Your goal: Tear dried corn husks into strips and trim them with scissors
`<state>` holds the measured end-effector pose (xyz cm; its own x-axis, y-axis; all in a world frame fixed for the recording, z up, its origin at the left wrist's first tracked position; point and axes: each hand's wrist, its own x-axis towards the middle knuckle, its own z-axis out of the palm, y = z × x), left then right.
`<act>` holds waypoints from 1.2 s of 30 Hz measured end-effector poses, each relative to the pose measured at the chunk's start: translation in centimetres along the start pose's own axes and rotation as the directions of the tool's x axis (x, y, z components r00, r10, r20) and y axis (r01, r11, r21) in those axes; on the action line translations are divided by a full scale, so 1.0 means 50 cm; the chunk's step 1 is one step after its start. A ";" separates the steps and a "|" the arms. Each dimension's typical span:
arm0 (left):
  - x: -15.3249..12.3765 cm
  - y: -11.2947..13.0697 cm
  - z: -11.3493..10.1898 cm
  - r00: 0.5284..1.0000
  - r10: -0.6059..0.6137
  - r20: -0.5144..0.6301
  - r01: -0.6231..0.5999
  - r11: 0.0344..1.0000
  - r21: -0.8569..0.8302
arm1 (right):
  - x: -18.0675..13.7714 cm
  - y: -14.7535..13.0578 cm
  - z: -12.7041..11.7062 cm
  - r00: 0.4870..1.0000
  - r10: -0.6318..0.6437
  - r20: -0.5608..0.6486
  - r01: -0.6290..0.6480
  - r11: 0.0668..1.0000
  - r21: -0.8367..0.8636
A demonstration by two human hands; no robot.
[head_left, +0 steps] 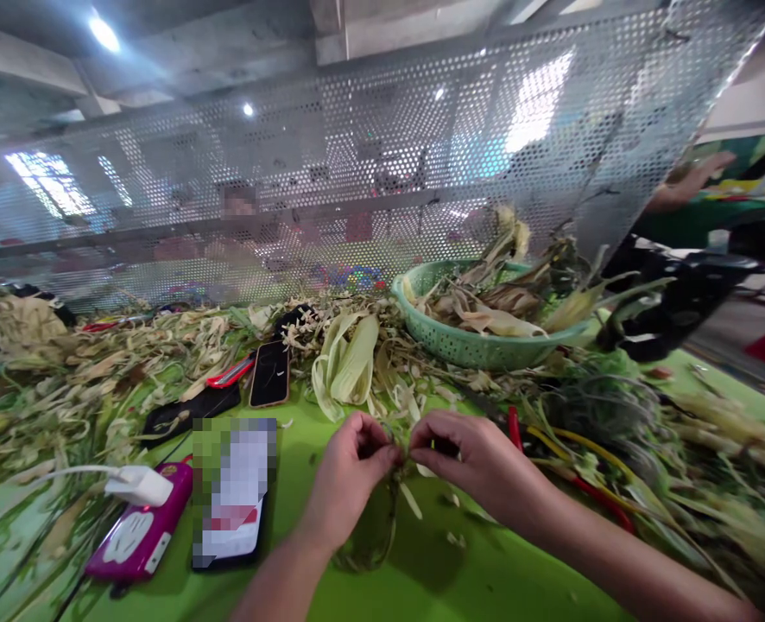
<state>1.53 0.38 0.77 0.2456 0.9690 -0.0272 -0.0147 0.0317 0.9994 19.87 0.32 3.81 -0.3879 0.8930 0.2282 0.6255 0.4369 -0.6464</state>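
Note:
Near the table's front, my left hand [355,471] pinches a thin, dull-green looped strand of plant fibre [390,527], whose ring hangs below the fingers toward the table. Almost touching it, my right hand [464,449] is closed thumb to fingertips at the strand's top; what sits in that pinch is too small to name. A pale narrow strip [411,501] shows just under the fingers. Right behind my hands lies a bundle of pale green corn husks [350,363].
A green plastic basket [486,350] of dried husks stands at the back right. Red and yellow tool handles [573,458] lie by my right forearm. Leftward are a lit phone [237,501], a dark phone [269,373] and a purple power bank [140,531]. A perforated metal screen [357,155] rises behind.

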 end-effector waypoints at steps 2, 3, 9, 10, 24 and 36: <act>0.000 -0.003 0.000 1.000 0.007 0.013 -0.007 1.000 -0.011 | -0.002 0.000 0.003 1.000 -0.025 -0.016 0.025 1.000 -0.009; 0.000 -0.005 0.000 1.000 0.005 0.026 -0.005 1.000 -0.023 | -0.004 0.000 0.005 0.999 -0.036 -0.024 0.036 0.999 -0.012; -0.001 0.000 0.004 0.993 -0.045 0.108 0.051 0.998 -0.047 | -0.006 -0.003 0.006 0.997 -0.068 -0.042 0.066 0.997 -0.036; -0.002 0.002 0.005 0.993 -0.055 0.109 0.061 0.997 -0.044 | -0.006 -0.004 0.006 0.997 -0.066 -0.042 0.065 0.997 -0.041; -0.009 0.003 0.008 0.990 -0.047 0.132 0.041 0.998 0.048 | -0.006 0.002 0.025 0.995 0.093 -0.049 -0.084 0.984 0.159; -0.008 0.015 0.003 0.980 -0.039 0.195 0.045 0.999 -0.027 | 0.006 0.011 0.003 0.997 -0.020 0.068 0.001 0.963 0.270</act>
<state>1.58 -0.01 1.54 0.4306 0.9005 -0.0610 -0.0299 0.0817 0.9962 20.00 0.80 3.41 -0.4455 0.8747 0.1908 0.4190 0.3920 -0.8190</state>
